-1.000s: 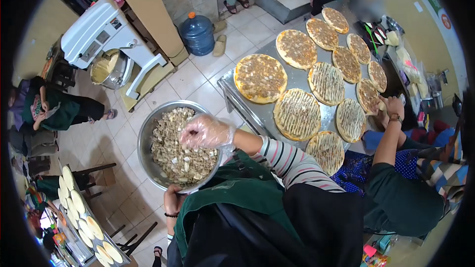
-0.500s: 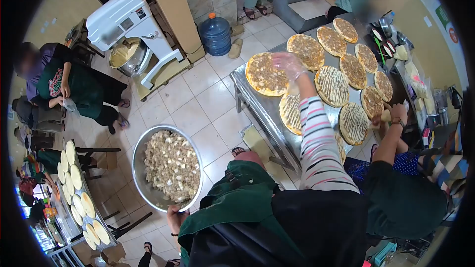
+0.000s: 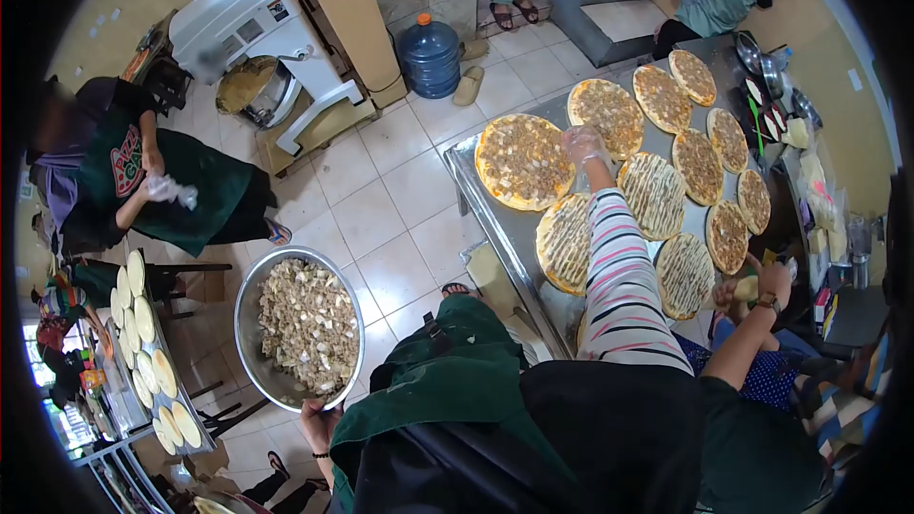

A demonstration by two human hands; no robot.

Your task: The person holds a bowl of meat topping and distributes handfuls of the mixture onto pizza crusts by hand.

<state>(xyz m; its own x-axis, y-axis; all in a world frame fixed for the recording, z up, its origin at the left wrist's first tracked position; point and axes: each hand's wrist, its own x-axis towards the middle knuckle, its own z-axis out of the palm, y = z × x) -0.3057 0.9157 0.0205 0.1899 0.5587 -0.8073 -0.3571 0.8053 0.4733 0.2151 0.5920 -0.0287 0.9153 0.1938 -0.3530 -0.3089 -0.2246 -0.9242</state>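
My left hand (image 3: 322,426) grips the near rim of a big metal bowl (image 3: 247,324), which is tilted toward me. Inside lies a crumbly brown topping with pale chunks (image 3: 303,328). In a clear plastic glove, my right hand (image 3: 585,146) reaches over the metal table (image 3: 473,174) to the right edge of a topped pizza (image 3: 524,162); its fingers look apart, with nothing visible in them. Just beyond it lies another meat-topped pizza (image 3: 606,119). Nearer my sleeve are pizzas striped with white sauce (image 3: 652,195). More topped pizzas cover the table's far side.
At my right, a co-worker's hand (image 3: 776,284) works at the table's edge. Another person (image 3: 157,167) wearing plastic gloves stands left. Behind are a dough mixer (image 3: 249,33) and a blue water jug (image 3: 428,59). Plain dough rounds (image 3: 145,319) cover the left table.
My right hand has moved from over the nearest pizza's topping to its right edge. The bowl has shifted slightly left in view with my left hand. The co-worker at left has raised their gloved hands.
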